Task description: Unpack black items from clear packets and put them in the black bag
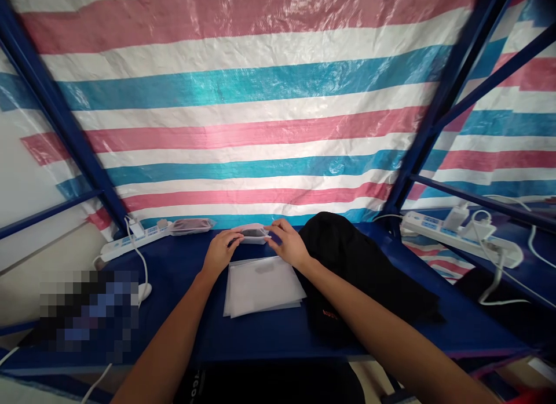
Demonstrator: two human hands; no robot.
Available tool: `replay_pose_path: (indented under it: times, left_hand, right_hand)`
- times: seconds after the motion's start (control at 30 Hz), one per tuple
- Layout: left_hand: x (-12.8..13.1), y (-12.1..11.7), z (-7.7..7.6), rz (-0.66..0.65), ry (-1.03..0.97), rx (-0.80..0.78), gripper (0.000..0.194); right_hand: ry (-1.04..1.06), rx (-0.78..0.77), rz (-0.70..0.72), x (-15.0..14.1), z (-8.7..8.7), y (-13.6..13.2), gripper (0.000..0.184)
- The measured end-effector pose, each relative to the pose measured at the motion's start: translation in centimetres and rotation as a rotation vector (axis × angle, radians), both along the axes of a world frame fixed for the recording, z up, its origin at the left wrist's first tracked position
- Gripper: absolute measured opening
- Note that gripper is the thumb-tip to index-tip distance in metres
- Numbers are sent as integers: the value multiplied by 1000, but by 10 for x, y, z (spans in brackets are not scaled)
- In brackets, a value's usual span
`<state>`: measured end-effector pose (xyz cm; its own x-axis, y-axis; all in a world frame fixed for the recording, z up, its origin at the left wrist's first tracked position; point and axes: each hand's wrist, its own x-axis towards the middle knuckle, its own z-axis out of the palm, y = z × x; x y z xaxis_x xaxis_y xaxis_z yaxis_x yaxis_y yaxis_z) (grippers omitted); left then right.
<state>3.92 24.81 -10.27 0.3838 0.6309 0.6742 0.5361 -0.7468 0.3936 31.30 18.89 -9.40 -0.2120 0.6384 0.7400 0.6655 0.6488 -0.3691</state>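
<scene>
At the back of the blue desk, a small white pack with a dark middle lies between my hands; what is inside it cannot be made out. The fingers of my left hand are closed on its left end. My right hand pinches the right end with thumb and fingers. Just in front of the pack, a loose stack of translucent white plastic sleeves lies flat, edges unevenly lined up. Right beside my right hand is a heap of black cloth, partly behind my forearm.
A similar clear-wrapped pack lies back left, next to a white power strip. Another power strip with plugs and cables is at the right. Blue metal posts and a striped plastic sheet bound the desk.
</scene>
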Motion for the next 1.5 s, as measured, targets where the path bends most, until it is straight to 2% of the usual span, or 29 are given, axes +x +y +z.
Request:
replay_pose_path:
  times: [0.13,0.2,0.3,0.43,0.57,0.67,0.73,0.83,1.0,1.1,1.27,1.5]
  left_hand:
    - [0,-2,1,-36,-11,-29,19]
    - [0,-3,1,-38,-12,-17,18]
    - [2,-5,2,-25,-2,14,19]
    - [14,-11,4,-41,39,68,21]
    - [27,-16,4,-191,101,64,22]
    - [30,-16,2,-237,87,74,22]
    - [29,-15,1,-226,99,83,24]
    - [21,-11,3,-141,104,97,26]
    - [-8,1,7,130,28,110,24]
    - [-20,5,5,165,-6,63,25]
    - [-19,6,0,111,-113,-93,27]
    - [-16,1,3,54,0,-40,27]
  right_hand:
    - [72,-116,98,8,-9,9,15]
    - [137,-157,97,7,-12,11,13]
    - [195,-188,70,4,-13,11,14]
    - [160,-210,27,-1,-11,8,22]
    - [54,-193,164,-6,-11,5,16]
    - [-4,-174,255,-8,-11,3,19]
    - [-28,-174,262,-8,-10,2,19]
    - [-33,-173,191,-3,-5,1,18]
    - [79,-153,-141,17,0,4,20]
    - [102,-140,-249,25,-3,7,22]
    - [134,-138,-98,21,-8,7,20]
    - [-45,-46,36,15,-7,3,33]
